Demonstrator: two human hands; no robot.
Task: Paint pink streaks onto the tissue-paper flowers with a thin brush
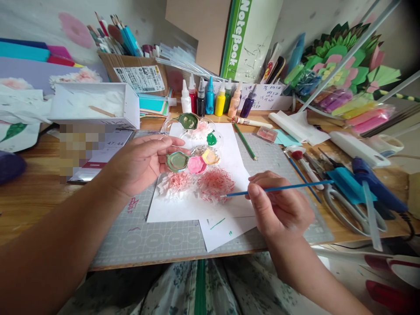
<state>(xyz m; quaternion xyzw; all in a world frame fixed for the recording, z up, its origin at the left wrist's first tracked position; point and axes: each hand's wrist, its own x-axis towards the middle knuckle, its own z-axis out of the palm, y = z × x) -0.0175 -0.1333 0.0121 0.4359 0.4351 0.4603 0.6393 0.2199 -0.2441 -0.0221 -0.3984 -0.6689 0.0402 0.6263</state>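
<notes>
A clear plastic paint palette (pixel 194 140) is pinched at its left edge by my left hand (pixel 142 159), held above the paper. Its wells carry dark green, bright green, pink, yellow and muted green paint. My right hand (pixel 278 201) grips a thin blue paintbrush (pixel 288 187), its tip pointing left. The tip is close to a ruffled paper flower with red-tinted edges (pixel 215 186); I cannot tell if they touch. Left of it, partly under the palette, lies a paler pink and white paper flower (pixel 175 186). Both flowers rest on a white sheet (pixel 183 214).
A grey cutting mat (pixel 138 245) covers the desk middle. Several paint bottles (pixel 210 98) line the back. A green pencil (pixel 245 142) lies beyond the sheet. Scissors (pixel 348 212) and a blue glue gun (pixel 380 183) lie right. At left are a white box (pixel 95 103) and a tablet-like screen (pixel 101 151).
</notes>
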